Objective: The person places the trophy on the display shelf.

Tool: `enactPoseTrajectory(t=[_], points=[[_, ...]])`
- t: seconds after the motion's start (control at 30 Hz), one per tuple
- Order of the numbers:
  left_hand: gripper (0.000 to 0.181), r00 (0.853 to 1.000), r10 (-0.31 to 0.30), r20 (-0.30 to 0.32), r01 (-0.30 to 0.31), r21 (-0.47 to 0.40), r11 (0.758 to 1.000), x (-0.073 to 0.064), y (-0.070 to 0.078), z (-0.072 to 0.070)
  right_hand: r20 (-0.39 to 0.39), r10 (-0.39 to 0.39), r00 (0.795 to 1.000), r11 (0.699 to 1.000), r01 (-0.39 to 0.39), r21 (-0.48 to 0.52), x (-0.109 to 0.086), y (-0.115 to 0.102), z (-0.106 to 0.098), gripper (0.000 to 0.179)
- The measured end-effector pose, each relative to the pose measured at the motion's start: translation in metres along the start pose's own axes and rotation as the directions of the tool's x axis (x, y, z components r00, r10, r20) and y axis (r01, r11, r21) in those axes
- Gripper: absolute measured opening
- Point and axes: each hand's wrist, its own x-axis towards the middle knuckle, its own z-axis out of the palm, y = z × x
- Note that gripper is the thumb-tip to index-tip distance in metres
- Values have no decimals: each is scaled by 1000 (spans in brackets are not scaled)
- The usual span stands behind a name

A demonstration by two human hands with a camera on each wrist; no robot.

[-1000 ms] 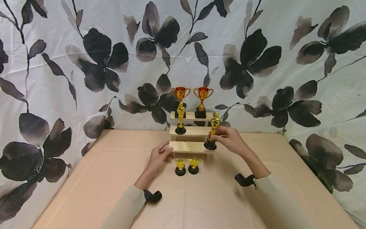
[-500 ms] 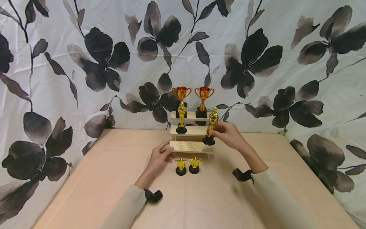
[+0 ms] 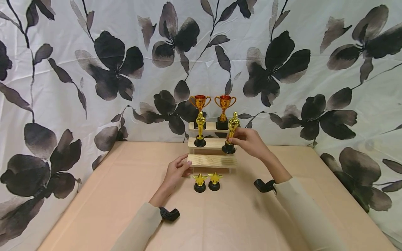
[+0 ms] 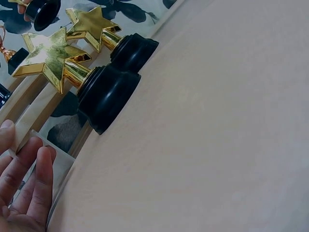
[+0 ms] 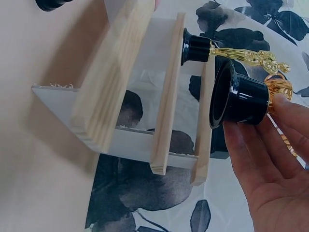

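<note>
My right hand (image 3: pixel 252 142) pinches a gold figure statuette (image 3: pixel 233 126) with a black round base. It is held nearly upright, its base overlapping the right end of the middle step in the head view. In the right wrist view the hollow underside of that base (image 5: pixel 244 99) shows, apart from the boards. My left hand (image 3: pixel 175 171) holds the left end of the lowest step of a three-tier wooden display stand (image 3: pixel 211 161), thumb at the board's edge. A matching statuette (image 3: pixel 200 126) stands on the middle step's left. Two gold star trophies (image 3: pixel 199 181) stand before the stand.
Two orange-gold trophy cups (image 3: pixel 225 103) on black bases stand on the top step. White side supports (image 5: pixel 130 145) carry the boards. A peach cloth (image 3: pixel 125 195) covers the table, and a floral curtain (image 3: pixel 220 76) hangs right behind it.
My right hand has moved the statuette back and up, from over the lowest step's right end to the middle step's right end. The left hand keeps its hold on the stand.
</note>
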Motion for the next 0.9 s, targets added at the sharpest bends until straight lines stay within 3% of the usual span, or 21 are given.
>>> enactPoseTrajectory(t=[0.9], points=[[54,1000,9,-8,-9,-20,1000,-2,3,3,-4,38,999,999,-38,-8,26,12,5,19]])
